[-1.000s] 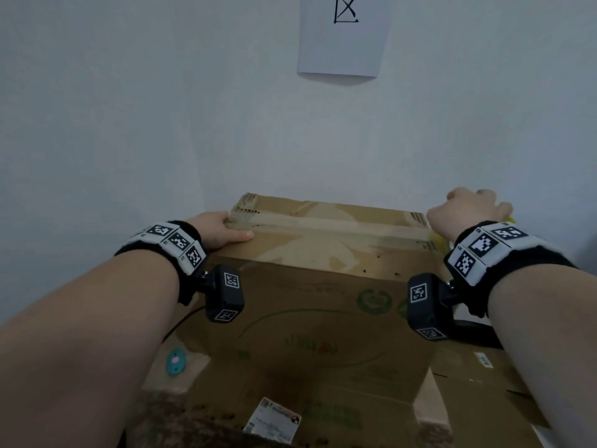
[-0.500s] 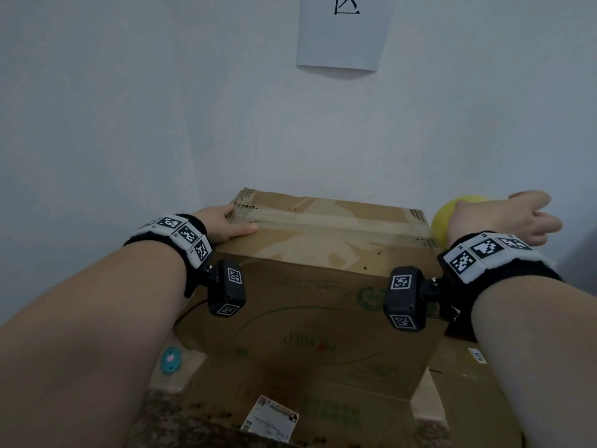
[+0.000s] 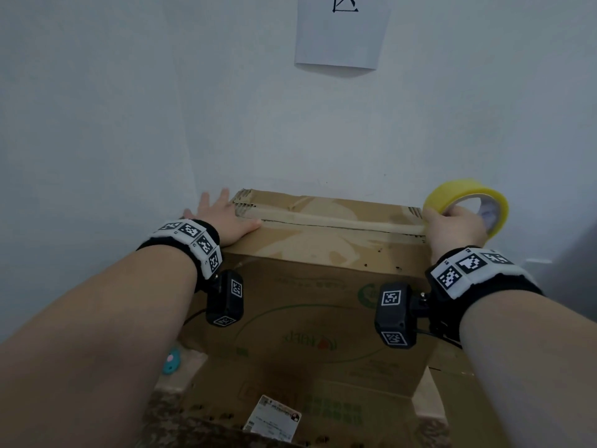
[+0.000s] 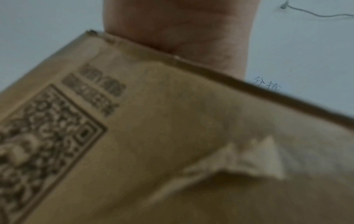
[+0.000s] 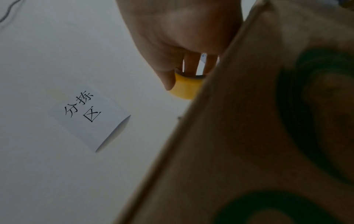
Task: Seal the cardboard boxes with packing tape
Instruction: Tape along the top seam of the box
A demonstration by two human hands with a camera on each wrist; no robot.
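A brown cardboard box (image 3: 316,286) with green print stands against the white wall, its top flaps closed and a strip of tan tape (image 3: 329,218) along the seam. My left hand (image 3: 219,218) lies flat with straight fingers on the box's top left end. My right hand (image 3: 455,221) grips a yellow roll of packing tape (image 3: 468,198) at the box's top right end. In the right wrist view my fingers reach through the tape roll (image 5: 186,87) beside the box wall (image 5: 268,136). The left wrist view shows the box side (image 4: 172,144) and my palm (image 4: 182,30).
A white paper sheet (image 3: 339,30) with black characters hangs on the wall above the box. A flattened carton (image 3: 290,405) with a white label (image 3: 273,418) lies in front. A small teal object (image 3: 171,360) sits at the lower left. Another carton (image 3: 452,367) lies lower right.
My right hand drew away to the right, then came back to the box's right end with the yellow roll raised into view. My left hand's fingers straightened out flat.
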